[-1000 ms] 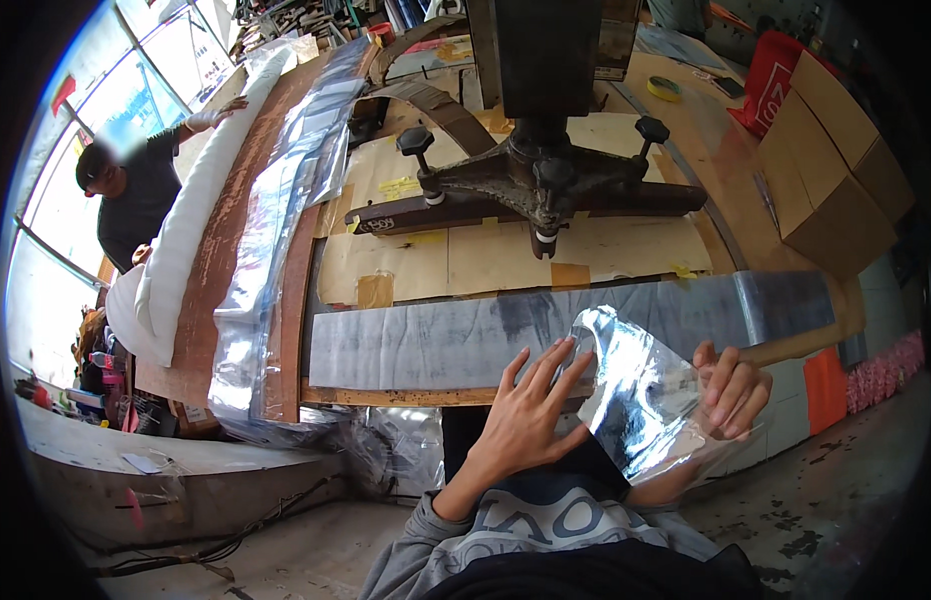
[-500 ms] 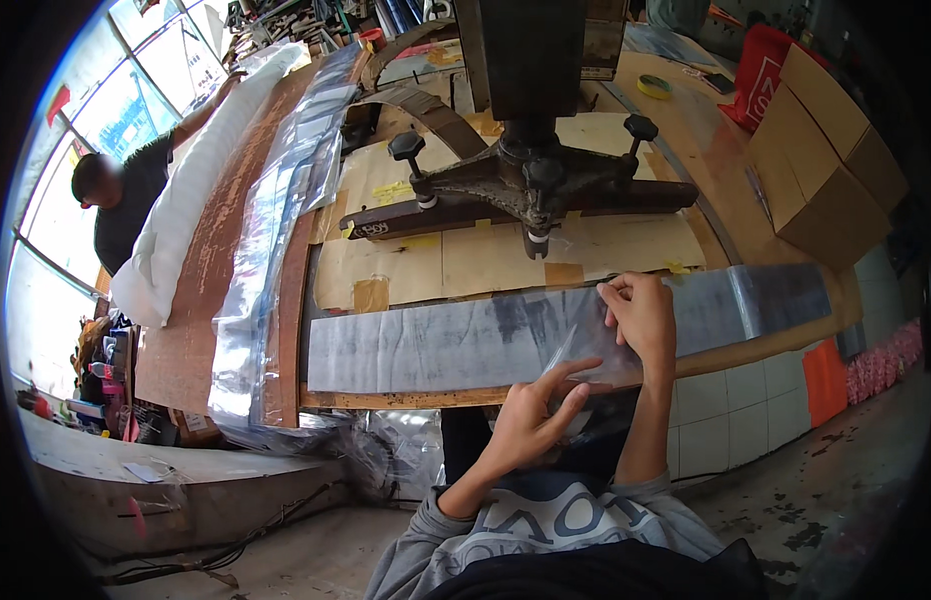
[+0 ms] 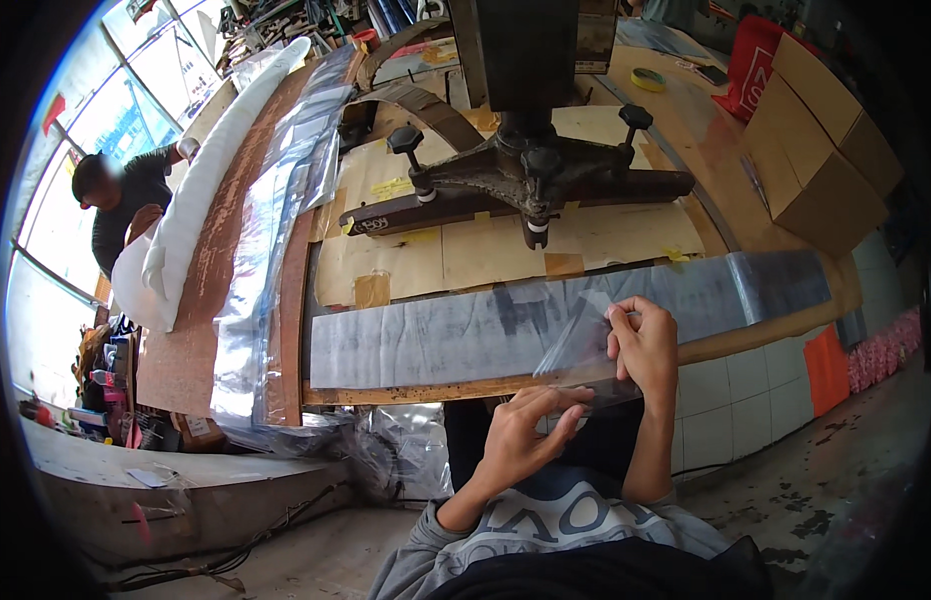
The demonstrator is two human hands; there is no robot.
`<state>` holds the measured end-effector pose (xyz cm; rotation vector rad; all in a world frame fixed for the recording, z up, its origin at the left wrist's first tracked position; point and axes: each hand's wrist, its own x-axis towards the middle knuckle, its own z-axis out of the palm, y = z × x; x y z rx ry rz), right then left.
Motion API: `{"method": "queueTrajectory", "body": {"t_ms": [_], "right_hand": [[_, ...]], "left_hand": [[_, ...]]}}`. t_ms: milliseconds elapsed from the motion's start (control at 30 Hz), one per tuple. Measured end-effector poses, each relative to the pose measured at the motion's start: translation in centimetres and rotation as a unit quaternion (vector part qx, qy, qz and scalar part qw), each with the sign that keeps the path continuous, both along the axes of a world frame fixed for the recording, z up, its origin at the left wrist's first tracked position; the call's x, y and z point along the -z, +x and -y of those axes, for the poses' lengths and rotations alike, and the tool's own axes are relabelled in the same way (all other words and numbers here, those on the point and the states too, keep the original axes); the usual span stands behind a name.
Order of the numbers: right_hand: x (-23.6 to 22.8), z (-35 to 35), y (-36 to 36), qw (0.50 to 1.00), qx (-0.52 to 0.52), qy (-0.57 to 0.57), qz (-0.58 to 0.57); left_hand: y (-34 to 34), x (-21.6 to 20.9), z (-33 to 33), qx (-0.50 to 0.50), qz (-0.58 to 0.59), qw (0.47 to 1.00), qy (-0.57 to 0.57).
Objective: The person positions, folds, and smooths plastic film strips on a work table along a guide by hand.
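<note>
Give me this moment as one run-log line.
left hand: pinching clear plastic sheet, lower edge | right hand: gripping sheet's upper edge | sheet: over grey strip at workbench front edge

There is one view only, from the person's head. It looks down and forward, close above the left hand (image 3: 516, 440) and right hand (image 3: 646, 345), over the workbench (image 3: 626, 245) edge.

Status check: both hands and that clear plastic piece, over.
Left hand and right hand both grip the clear plastic bag. Bag held over the grey metal strip at the table edge. Nothing blocking.
</note>
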<state>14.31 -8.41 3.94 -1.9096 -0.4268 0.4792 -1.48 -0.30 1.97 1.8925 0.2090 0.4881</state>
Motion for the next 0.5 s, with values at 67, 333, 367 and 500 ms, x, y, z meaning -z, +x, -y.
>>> {"method": "queueTrajectory", "body": {"t_ms": [67, 333, 367, 500], "right_hand": [[0.2, 0.4, -0.5, 1.0, 0.006, 0.008, -0.012], [1.2, -0.9, -1.5, 0.991, 0.067, 0.117, 0.005], [1.7, -1.5, -1.3, 0.991, 0.066, 0.116, 0.003], [2.5, -3.3, -0.2, 0.993, 0.052, 0.099, 0.047]], "left_hand": [[-0.4, -0.6, 0.4, -0.039, -0.034, 0.999, -0.002], [0.0, 0.5, -0.1, -0.11, 0.025, 0.99, -0.091], [0.2, 0.1, -0.5, -0.13, 0.029, 0.985, -0.107], [1.1, 0.0, -2.2, -0.17, 0.042, 0.982, -0.071]]}}
